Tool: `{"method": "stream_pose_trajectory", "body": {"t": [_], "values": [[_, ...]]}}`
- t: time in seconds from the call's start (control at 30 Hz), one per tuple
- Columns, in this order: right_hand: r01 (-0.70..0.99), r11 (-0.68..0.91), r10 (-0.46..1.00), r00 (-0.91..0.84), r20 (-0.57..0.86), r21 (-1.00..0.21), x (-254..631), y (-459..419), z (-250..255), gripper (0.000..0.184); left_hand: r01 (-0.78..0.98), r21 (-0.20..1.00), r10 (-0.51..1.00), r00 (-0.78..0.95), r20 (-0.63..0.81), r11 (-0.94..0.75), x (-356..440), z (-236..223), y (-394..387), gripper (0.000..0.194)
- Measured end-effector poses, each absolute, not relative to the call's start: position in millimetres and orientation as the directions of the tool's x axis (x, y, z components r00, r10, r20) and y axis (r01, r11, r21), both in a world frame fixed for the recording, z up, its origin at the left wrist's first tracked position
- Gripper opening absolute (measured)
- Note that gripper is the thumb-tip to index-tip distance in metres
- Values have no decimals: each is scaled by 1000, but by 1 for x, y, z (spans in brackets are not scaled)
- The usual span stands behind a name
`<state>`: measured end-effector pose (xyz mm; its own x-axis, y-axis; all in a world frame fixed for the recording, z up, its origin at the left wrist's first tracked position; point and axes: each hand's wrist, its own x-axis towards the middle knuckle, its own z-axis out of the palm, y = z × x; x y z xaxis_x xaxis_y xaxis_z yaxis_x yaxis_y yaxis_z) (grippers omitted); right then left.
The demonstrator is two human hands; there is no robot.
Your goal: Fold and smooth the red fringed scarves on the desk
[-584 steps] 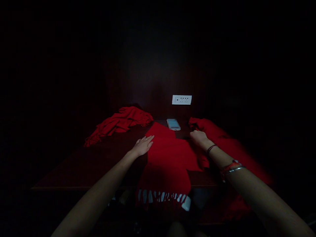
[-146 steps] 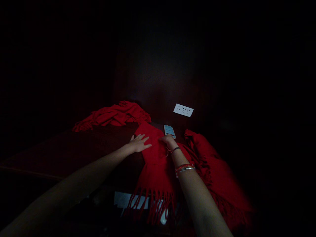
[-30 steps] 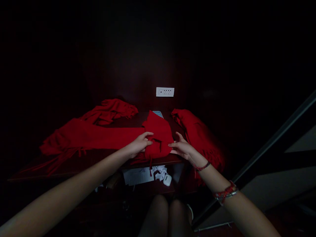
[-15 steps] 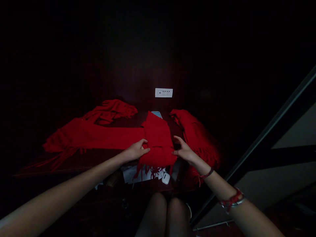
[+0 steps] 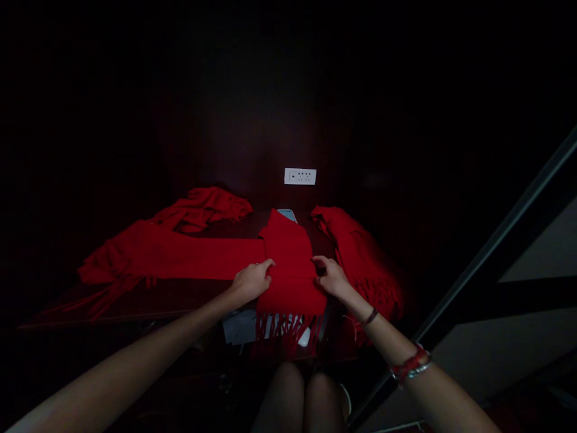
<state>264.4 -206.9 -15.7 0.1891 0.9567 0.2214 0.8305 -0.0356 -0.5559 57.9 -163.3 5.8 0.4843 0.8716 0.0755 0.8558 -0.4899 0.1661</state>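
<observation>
The fringed red cloth scarf (image 5: pixel 288 252) lies on the dark wooden table (image 5: pixel 180 294), fringe overhanging. It looks soft and light, best held by both side edges, where the left hand (image 5: pixel 252 281) and right hand (image 5: pixel 334 279) sit; whether their fingers pinch it, I cannot tell.

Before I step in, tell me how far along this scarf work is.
Partway, I'd judge. Looks done: the middle scarf lies flat in front, its fringe hanging over the table edge. In hand: the left hand and right hand are at its sides. Apparently left: the long strip lies spread out, and the back-left scarf lies crumpled.
</observation>
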Motion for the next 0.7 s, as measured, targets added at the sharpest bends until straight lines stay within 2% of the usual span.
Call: {"method": "stream_pose_trajectory", "body": {"t": [0.07,0.23,0.37,0.47,0.7], "values": [[886,-20,969,132,211,-462,263,-211,-12,50,863,121,871,485,73,-491,56,4,-166,32],[974,-3,980,48,193,-225,248,-217,3,49,846,28,826,512,235,-532,64,2,-171,26],[999,-36,975,41,217,-27,235,-219,8,42,844,29,829,518,211,-535,68,-1,-168,26],[1000,-23,980,22,200,5,232,-222,4,41,837,52,825,524,212,-545,66,-5,-165,25],[999,-20,968,28,248,-34,252,-226,-8,45,830,131,835,515,195,-543,43,-12,-150,28]]}}
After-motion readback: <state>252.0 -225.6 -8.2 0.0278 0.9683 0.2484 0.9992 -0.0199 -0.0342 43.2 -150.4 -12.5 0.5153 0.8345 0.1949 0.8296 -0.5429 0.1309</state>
